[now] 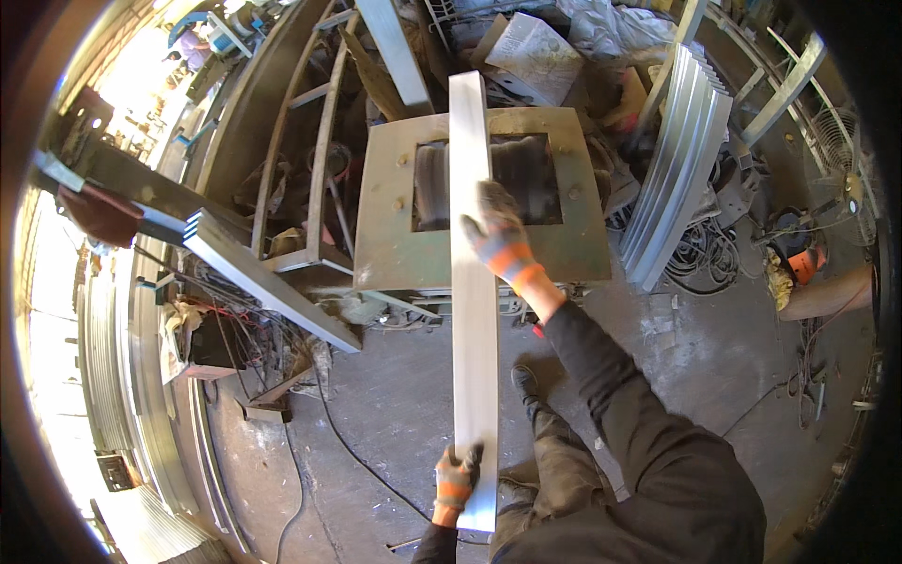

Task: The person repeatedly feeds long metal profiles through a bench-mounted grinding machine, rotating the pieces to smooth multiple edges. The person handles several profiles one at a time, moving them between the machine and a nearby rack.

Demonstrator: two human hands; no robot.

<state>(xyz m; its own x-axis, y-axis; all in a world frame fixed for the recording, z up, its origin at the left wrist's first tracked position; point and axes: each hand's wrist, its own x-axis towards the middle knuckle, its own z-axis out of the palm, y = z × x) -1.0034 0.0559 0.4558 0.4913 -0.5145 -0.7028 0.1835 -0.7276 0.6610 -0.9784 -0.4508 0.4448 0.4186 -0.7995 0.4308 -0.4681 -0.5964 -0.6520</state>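
Observation:
A long, flat-faced silver metal bar (474, 357) runs lengthwise away from my body, its far part lying over the machine's flat plate (385, 216). The plate has a rectangular opening, where a dark, streaked surface (526, 169) shows on both sides of the bar. In a grey and orange glove, my left hand (458, 477) grips the near end of the bar from its left edge. My right hand (500, 237), gloved alike, presses and holds the bar farther up, beside the opening, with its thumb across the top face. The bar hides the fingers' undersides.
Several stacked silver bars (676, 169) lean at the right, and another bundle (272, 282) slants at the left. A metal frame (310, 169) stands behind that bundle. A black cable (343, 442) crosses the floor. Coiled cables (705, 254) and a fan (836, 179) are farther right.

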